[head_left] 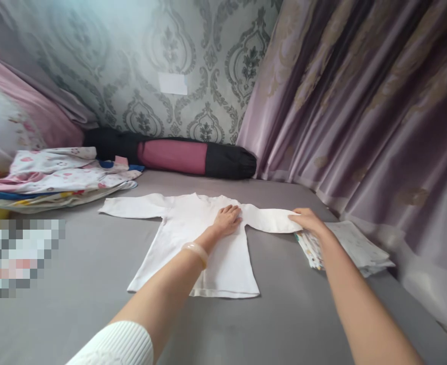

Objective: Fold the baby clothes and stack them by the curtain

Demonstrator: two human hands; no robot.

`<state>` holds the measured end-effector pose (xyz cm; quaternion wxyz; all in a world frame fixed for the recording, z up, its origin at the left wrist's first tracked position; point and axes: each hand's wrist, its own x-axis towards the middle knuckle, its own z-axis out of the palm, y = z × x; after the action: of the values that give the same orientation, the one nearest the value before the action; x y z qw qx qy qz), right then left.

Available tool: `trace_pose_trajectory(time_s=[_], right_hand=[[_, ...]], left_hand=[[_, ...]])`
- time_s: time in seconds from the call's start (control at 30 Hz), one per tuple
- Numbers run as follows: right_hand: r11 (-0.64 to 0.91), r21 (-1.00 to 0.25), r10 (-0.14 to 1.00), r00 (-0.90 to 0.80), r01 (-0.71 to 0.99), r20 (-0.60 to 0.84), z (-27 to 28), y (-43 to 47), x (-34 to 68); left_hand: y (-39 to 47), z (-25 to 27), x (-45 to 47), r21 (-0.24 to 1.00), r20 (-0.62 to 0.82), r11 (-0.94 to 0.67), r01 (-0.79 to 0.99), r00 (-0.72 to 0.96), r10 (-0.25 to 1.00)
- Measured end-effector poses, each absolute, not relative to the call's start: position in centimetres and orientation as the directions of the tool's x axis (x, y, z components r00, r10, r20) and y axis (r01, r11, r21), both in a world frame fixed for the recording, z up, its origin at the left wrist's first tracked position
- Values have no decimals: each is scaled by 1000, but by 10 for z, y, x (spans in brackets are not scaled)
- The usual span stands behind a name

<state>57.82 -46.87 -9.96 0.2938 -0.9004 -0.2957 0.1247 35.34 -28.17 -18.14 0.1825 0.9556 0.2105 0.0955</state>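
Note:
A small white long-sleeved shirt lies spread out on the grey sheet, both sleeves stretched sideways. My left hand rests flat on its upper right part, near the shoulder, fingers extended. At the end of the right sleeve, my right hand pinches the cuff between thumb and fingers. A pale bracelet circles my left wrist. Just beyond the right cuff, partly hidden by my right hand and forearm, sits a stack of folded patterned clothes.
A heap of printed clothes lies at the left. Along the patterned wall rests a black and maroon bolster-shaped bundle. Purple curtains hang along the right edge of the grey sheet. A blurred-out patch covers the lower left.

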Motion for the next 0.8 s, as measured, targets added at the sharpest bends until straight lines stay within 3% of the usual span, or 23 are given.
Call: trace_pose_trajectory(time_s=[0.1, 0.23, 0.33, 0.8], right_hand=[[-453, -870, 580, 805, 194, -122, -96, -468, 577], [-198, -977, 651, 736, -74, -187, -88, -462, 565], [-156, -984, 705, 688, -88, -173, -84, -456, 554], [-57, -998, 748, 660, -35, -66, -78, -422, 527]], left_hand=[[-280, -180, 356, 393, 64, -835, 385, 894, 443], [-275, -176, 358, 413, 3, -816, 406, 895, 446], [-271, -172, 359, 419, -40, -807, 417, 896, 442], [-255, -164, 369, 384, -111, -815, 433, 898, 425]])
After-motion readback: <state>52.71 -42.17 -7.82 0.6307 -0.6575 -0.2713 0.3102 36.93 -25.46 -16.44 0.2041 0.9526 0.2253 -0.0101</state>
